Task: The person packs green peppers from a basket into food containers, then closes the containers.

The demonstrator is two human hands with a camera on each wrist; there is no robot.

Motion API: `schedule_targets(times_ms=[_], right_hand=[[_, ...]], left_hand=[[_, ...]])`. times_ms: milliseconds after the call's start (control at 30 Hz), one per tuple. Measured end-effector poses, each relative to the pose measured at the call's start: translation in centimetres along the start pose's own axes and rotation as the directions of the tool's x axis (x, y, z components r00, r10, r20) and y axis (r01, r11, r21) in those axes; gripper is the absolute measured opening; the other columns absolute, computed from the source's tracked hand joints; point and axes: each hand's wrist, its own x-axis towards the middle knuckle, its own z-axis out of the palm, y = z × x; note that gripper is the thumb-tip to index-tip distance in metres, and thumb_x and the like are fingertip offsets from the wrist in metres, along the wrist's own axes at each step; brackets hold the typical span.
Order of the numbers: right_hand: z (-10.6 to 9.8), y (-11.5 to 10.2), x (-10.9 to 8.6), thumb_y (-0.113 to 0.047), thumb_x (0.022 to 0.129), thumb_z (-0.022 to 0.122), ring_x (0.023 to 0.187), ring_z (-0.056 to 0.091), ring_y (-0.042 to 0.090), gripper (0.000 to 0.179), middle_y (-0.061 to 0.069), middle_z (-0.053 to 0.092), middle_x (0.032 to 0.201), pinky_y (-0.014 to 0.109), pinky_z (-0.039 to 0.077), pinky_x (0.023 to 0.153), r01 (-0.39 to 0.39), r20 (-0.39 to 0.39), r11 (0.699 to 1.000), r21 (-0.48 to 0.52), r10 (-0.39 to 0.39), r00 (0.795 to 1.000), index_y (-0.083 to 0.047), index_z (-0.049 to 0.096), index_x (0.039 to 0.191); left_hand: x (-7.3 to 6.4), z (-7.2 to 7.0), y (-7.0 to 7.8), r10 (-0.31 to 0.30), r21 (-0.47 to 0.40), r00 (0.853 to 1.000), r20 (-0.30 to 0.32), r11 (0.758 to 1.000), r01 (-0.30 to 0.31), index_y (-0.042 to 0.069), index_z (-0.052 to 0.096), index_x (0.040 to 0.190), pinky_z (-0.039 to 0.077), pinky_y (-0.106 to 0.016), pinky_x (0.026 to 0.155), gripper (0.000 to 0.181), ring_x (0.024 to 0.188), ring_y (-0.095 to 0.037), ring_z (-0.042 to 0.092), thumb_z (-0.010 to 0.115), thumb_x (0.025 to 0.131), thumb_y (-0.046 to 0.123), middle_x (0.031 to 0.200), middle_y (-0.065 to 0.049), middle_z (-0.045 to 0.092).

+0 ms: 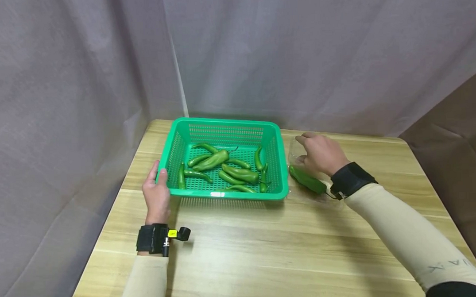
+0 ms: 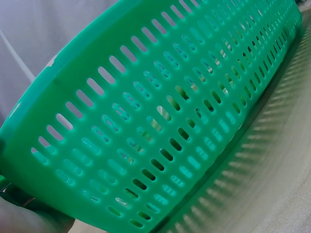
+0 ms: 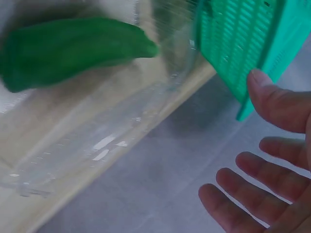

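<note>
A green plastic basket (image 1: 240, 195) with slotted walls holds several green peppers (image 1: 210, 160), some thick and some thin. At its front left corner my left hand (image 1: 157, 200) grips the rim, thumb over the edge and fingers outside. Right of the basket is a clear plastic tray (image 3: 102, 138), with one large green pepper (image 1: 306, 180) lying in it, stem towards me. My right hand (image 1: 322, 153) hovers over the tray's far part. In the right wrist view its fingers (image 3: 252, 196) are spread and hold nothing.
Everything stands on a light wooden table (image 1: 242, 254) with rounded corners. Grey curtains (image 1: 297, 53) hang close behind it and on the left; a brown cloth (image 1: 457, 147) hangs on the right. The basket and tray stand side by side near the table's far edge.
</note>
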Motion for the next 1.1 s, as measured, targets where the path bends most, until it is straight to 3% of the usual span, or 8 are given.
schedule_targets(times_ms=[267,533,900,1100], right_hand=[[-0.9,-1.8,2.5,-0.027,0.087,0.085,0.126,0.063,0.046,0.074,0.024,0.056,0.153,0.061,0.055,0.102,0.065,0.015,0.997,0.037,-0.066,0.998,-0.002,0.054,0.149],[-0.3,-3.9,4.3,-0.031,0.088,0.085,0.139,0.055,0.045,0.075,0.024,0.052,0.156,0.059,0.050,0.112,0.123,0.061,0.991,0.054,-0.126,0.990,-0.001,0.054,0.149],[1.1,-6.8,6.3,-0.037,0.090,0.082,0.142,0.052,0.043,0.078,0.022,0.049,0.159,0.055,0.051,0.113,0.171,0.124,0.980,0.100,-0.182,0.975,-0.005,0.051,0.153],[2.0,-7.9,6.8,-0.035,0.090,0.082,0.144,0.050,0.043,0.076,0.021,0.049,0.159,0.056,0.050,0.114,0.155,0.169,0.980,0.126,-0.175,0.970,-0.005,0.051,0.153]], left_hand=[[0.2,0.2,0.0,-0.001,-0.022,1.000,0.006,1.000,0.001,0.013,0.038,0.161,0.024,-0.035,0.133,0.053,0.161,-0.019,0.024,0.050,0.110,0.019,0.172,-0.004,0.032],[0.1,0.0,0.0,-0.010,-0.011,1.000,-0.003,1.000,0.010,0.016,0.038,0.162,0.024,-0.036,0.133,0.052,0.161,-0.019,0.024,0.050,0.111,0.021,0.172,-0.003,0.031],[0.1,-0.2,0.0,-0.011,-0.002,1.000,-0.002,1.000,0.011,0.018,0.038,0.161,0.019,-0.037,0.135,0.052,0.162,-0.020,0.021,0.049,0.111,0.022,0.173,-0.002,0.028],[0.2,-0.1,-0.3,-0.008,0.003,1.000,0.002,1.000,0.008,0.019,0.039,0.161,0.020,-0.038,0.135,0.052,0.162,-0.021,0.020,0.049,0.111,0.021,0.173,-0.003,0.028]])
